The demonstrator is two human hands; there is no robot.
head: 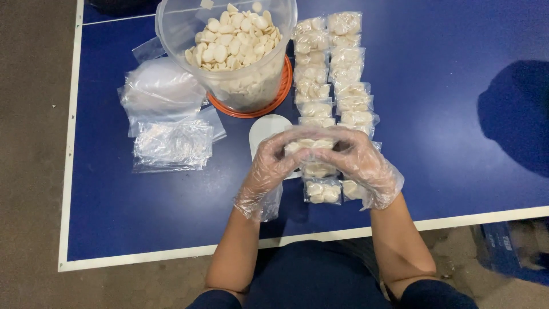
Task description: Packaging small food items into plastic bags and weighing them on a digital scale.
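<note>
Both my hands wear thin clear plastic gloves and meet over the blue table (446,114). My left hand (269,166) and my right hand (363,163) together pinch a small clear bag of pale round pieces (309,144) along its top edge. Under my hands lie more filled small bags (323,191). Two columns of filled bags (334,68) run away from me toward the table's far edge. A large clear tub (229,46) heaped with the same pale pieces stands at the back, on an orange lid (283,86).
A stack of empty clear bags (171,143) and a bulging plastic bag (157,88) lie to the left. A white oval scoop or lid (266,129) rests just beyond my left hand. The table's white-lined edge (171,252) runs close to my body.
</note>
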